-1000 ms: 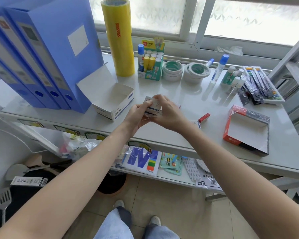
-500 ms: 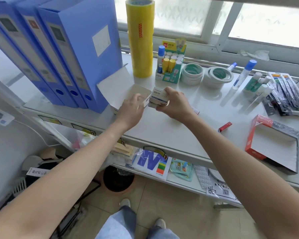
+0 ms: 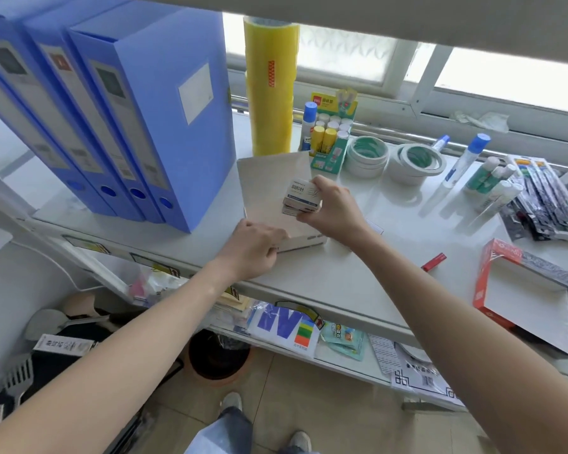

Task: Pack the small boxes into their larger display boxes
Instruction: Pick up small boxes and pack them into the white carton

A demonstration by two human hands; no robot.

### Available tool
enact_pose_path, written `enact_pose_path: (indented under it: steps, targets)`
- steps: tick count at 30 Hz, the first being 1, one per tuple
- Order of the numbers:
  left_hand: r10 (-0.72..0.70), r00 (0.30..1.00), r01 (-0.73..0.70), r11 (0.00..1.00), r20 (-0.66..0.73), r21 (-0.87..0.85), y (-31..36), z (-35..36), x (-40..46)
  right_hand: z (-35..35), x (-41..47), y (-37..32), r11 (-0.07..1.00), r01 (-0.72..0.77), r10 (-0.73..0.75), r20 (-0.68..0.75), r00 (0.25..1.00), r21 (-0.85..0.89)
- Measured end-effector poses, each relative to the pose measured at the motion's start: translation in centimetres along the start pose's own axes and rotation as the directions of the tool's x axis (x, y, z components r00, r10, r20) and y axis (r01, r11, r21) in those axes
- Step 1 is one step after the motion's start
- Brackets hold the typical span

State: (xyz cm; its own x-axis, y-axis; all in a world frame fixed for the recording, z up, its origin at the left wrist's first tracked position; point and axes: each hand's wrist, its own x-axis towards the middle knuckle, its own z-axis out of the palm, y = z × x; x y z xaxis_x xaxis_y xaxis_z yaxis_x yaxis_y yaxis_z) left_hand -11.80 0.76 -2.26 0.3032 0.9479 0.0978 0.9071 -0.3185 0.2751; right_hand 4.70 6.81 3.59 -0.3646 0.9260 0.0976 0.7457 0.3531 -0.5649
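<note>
R hand [image 3: 333,209] pinches a stack of small boxes [image 3: 301,195], thumb + fingers closed on its right end, held just above the open white display box [image 3: 276,194]. L hand [image 3: 254,249] grips that box's near front corner, fingers curled on it. Box sits on the table [image 3: 358,273] beside blue file boxes [image 3: 138,119].

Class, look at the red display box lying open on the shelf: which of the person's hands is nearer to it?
Right. The right hand, holding small boxes, is left of the red display box; the left hand is farther left, on the white display box.
</note>
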Motion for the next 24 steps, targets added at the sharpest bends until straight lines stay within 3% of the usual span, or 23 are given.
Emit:
enact_pose_path:
  steps: [3,5,8,9,11,13,15,18,24]
  targets:
    - [0.012,0.995,-0.014,1.000,-0.097,-0.021,-0.1,-0.8,0.2,0.6,1.1,-0.6,0.998,0.011,-0.009,0.036,0.999,-0.060]
    - [-0.037,0.966,0.012,0.995,-0.254,-0.097,0.5,-1.2,-0.1,1.0,1.1,-0.2,0.992,0.006,-0.001,0.042,0.999,-0.130]
    - [-0.293,0.873,0.173,0.933,-0.389,-0.316,0.2,-1.9,-0.3,1.9,0.9,-0.1,0.991,-0.005,0.018,0.088,0.996,-0.136]
    - [-0.401,0.847,0.246,0.877,-0.348,-0.412,-0.3,-2.1,-0.2,2.3,1.1,-0.3,0.993,-0.009,0.022,0.107,0.994,-0.117]
    - [-0.558,0.824,0.408,0.708,-0.102,-0.576,-1.2,-2.3,0.3,3.1,1.4,-0.6,0.993,-0.010,0.026,0.141,0.990,-0.114]
    - [-0.588,0.796,0.531,0.564,0.144,-0.633,-1.7,-2.1,0.8,3.7,1.6,-0.9,0.991,-0.016,0.038,0.169,0.985,-0.134]
    - [-0.563,0.781,0.581,0.498,0.270,-0.643,-2.3,-1.6,1.3,4.3,1.8,-1.1,0.992,-0.029,0.052,0.194,0.980,-0.123]
    - [-0.501,0.800,0.573,0.477,0.330,-0.666,-2.9,-0.9,1.6,5.1,2.2,-1.4,0.994,-0.056,0.074,0.207,0.975,-0.092]
    - [-0.473,0.824,0.539,0.481,0.313,-0.692,-2.8,-1.1,1.8,6.4,2.1,-1.8,0.996,-0.073,0.081,0.167,0.983,-0.054]
